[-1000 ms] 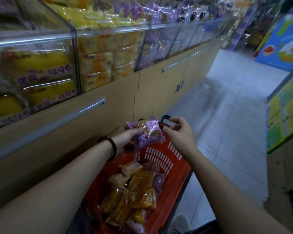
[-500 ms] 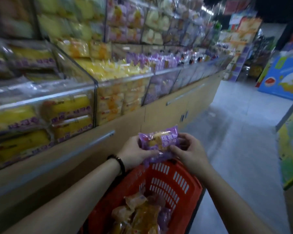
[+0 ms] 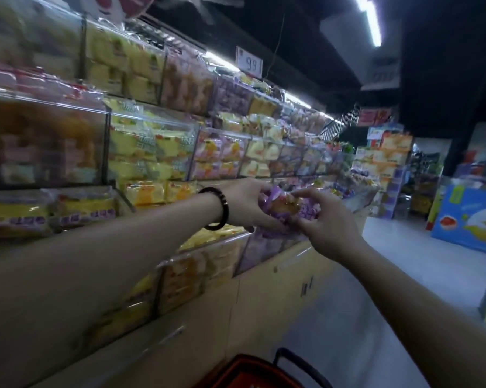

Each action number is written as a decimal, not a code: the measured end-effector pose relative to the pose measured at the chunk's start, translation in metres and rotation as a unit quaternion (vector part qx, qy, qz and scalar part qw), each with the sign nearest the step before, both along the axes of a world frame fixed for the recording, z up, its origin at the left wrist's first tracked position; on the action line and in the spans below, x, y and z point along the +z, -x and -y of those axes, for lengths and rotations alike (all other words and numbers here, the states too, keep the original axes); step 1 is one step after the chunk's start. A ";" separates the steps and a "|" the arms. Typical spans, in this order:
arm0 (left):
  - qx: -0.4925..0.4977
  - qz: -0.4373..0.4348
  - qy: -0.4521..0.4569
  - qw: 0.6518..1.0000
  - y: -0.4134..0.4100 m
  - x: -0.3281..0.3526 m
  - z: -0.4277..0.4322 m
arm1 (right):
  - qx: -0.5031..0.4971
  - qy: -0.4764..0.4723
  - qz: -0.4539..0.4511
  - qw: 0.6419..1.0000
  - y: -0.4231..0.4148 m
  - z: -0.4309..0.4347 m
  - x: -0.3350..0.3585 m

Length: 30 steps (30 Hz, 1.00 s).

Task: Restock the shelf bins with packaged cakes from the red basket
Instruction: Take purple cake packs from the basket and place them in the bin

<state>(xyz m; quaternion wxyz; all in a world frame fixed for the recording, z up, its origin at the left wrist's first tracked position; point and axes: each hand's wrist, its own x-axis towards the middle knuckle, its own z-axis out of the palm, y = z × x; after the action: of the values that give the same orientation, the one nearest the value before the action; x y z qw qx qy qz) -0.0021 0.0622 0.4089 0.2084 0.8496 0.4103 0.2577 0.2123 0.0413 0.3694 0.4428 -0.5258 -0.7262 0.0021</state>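
Raised higher — purple-wrapped golden cake (image 3: 286, 210) in left hand (image 3: 248, 205) and right hand (image 3: 330, 224).

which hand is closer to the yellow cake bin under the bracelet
Left. The left hand is just above the yellow cake bin; the right hand is farther right, across the purple pack.

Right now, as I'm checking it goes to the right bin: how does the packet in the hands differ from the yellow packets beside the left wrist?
The purple packet has a purple wrapper; the yellow packets have yellow ones. The purple packet is a single one, held in the air by the left hand and right hand; the yellow packets lie stacked in a clear bin. Both are plastic-wrapped cakes.
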 end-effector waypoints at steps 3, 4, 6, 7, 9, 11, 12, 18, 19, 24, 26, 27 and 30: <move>0.022 -0.026 -0.038 0.999 0.011 0.009 -0.027 | -0.027 -0.027 0.024 0.999 -0.004 -0.031 0.016; 0.034 -0.009 -0.046 0.998 0.016 0.008 -0.037 | -0.038 -0.030 0.028 0.998 -0.004 -0.042 0.020; 0.052 0.002 -0.083 0.995 0.027 0.001 -0.056 | -0.049 -0.038 0.027 0.998 -0.007 -0.066 0.023; 0.059 -0.025 -0.120 0.991 0.031 -0.003 -0.064 | -0.050 -0.035 0.019 0.998 -0.009 -0.079 0.024; 0.057 -0.087 -0.160 0.982 0.035 -0.014 -0.080 | -0.048 -0.027 0.016 0.998 -0.010 -0.100 0.023; 0.059 -0.127 -0.147 0.979 0.038 -0.029 -0.095 | -0.041 -0.027 0.025 0.998 -0.007 -0.120 0.019; 0.066 -0.144 -0.135 0.978 0.039 -0.037 -0.104 | -0.037 -0.030 0.028 0.998 -0.005 -0.128 0.017; 0.144 -0.118 -0.102 0.977 0.038 -0.063 -0.141 | -0.002 -0.002 0.031 1.000 0.008 -0.181 0.002; 0.160 -0.072 -0.094 0.980 0.037 -0.063 -0.144 | 0.004 0.010 0.028 1.000 0.006 -0.189 -0.003; 0.176 0.018 -0.064 0.982 0.037 -0.070 -0.151 | 0.021 0.042 0.051 0.998 0.006 -0.200 -0.027; 0.165 0.006 -0.062 0.984 0.036 -0.068 -0.148 | 0.019 0.056 0.063 0.996 0.008 -0.196 -0.026; 0.160 0.005 -0.056 0.986 0.035 -0.068 -0.146 | 0.017 0.062 0.077 0.995 0.011 -0.193 -0.024; 0.161 0.003 -0.046 0.986 0.034 -0.066 -0.143 | 0.017 0.071 0.139 0.988 0.020 -0.183 -0.015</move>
<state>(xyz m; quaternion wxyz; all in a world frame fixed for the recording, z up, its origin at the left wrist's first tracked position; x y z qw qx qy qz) -0.0364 0.2054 0.3432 0.1257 0.7804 0.5287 0.3093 0.1918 0.2248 0.3545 0.2990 -0.5385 -0.7877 -0.0118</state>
